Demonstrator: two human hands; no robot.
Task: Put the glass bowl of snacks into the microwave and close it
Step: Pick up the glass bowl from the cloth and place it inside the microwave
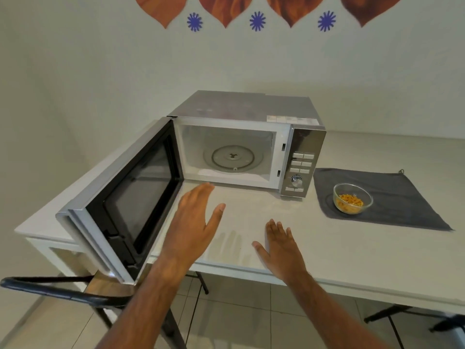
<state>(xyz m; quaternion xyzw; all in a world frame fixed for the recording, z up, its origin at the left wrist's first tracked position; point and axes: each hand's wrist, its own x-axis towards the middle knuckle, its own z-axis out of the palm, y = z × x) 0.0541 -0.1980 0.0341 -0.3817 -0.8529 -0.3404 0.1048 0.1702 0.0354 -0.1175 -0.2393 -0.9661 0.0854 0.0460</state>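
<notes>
A head-worn camera looks down on a pale, matte tabletop (352,250) against a white wall. A boxy silver microwave with a brushed metal top (247,144) stands open, its dark-windowed door (125,205) swung wide to the left, showing a white cavity and a round glass turntable (232,157) with nothing on it. The small round clear glass bowl of orange snacks (352,201) sits outside, to the right of the microwave's button panel, on a flat dark grey cloth (392,197). Both bare hands hover empty over the table in front of the oven. The left hand (193,225) is edge-up near the door, fingers straight and close together, thumb splayed out. The right hand (281,245) is palm-down, fingers loosely spread, gripping nothing. The bowl lies ahead and to the right of the right hand, well apart from it, and farther still from the left, so the right hand looks better placed to reach it. Being round, the bowl has no long axis; its smooth glass wall may be slippery
</notes>
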